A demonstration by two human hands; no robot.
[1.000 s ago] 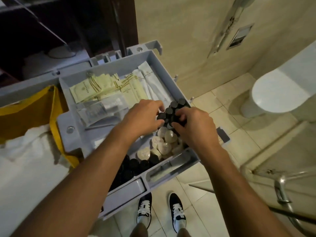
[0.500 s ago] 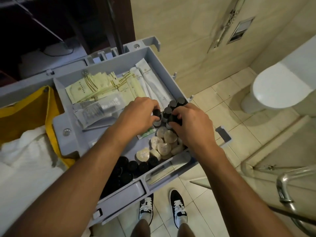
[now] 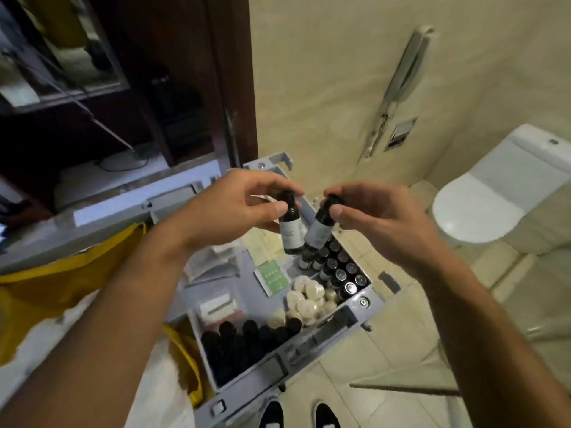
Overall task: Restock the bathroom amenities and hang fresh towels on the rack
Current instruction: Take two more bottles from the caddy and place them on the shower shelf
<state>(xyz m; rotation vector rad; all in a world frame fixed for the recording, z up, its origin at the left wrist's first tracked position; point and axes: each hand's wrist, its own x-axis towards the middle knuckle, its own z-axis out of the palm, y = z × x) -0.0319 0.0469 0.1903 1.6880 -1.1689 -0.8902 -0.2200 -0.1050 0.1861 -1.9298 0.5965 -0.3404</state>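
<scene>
My left grip (image 3: pixel 238 205), raised at the centre of the frame, pinches the black cap and neck of a small dark pale-labelled bottle (image 3: pixel 290 231) between thumb and curled fingertips, so the bottle hangs about upright. Just right of it, my right grip (image 3: pixel 370 214) pinches the cap of a second dark pale-labelled bottle (image 3: pixel 321 227) the same way. This one tilts, its base leaning toward the first. Their lower ends are very close, and I cannot tell whether they touch. Both bottles hang above the grey plastic cart tray (image 3: pixel 366 301). Below them, along the tray's right side, stand rows of black-capped dark bottles (image 3: pixel 340 271). Next to those, toward the frame's bottom, lies a heap of round cream wrapped soaps (image 3: pixel 309 299), and a green-and-white flat sachet (image 3: pixel 273 278) lies in the tray's middle. The compartment nearest the bottom of the frame is packed with black round caps (image 3: pixel 247 335). A yellow fabric laundry bag (image 3: pixel 61 273) holding white linen (image 3: pixel 154 384) fills the lower left. My black shoes with white laces (image 3: pixel 272 415) stand on the beige tiled floor (image 3: pixel 386 344) at the bottom edge. A white ceramic toilet (image 3: pixel 482 208) sits at the right edge, a grey wall handset (image 3: pixel 404 72) hangs at upper right, and a dark wooden door frame (image 3: pixel 228 72) rises top centre.
</scene>
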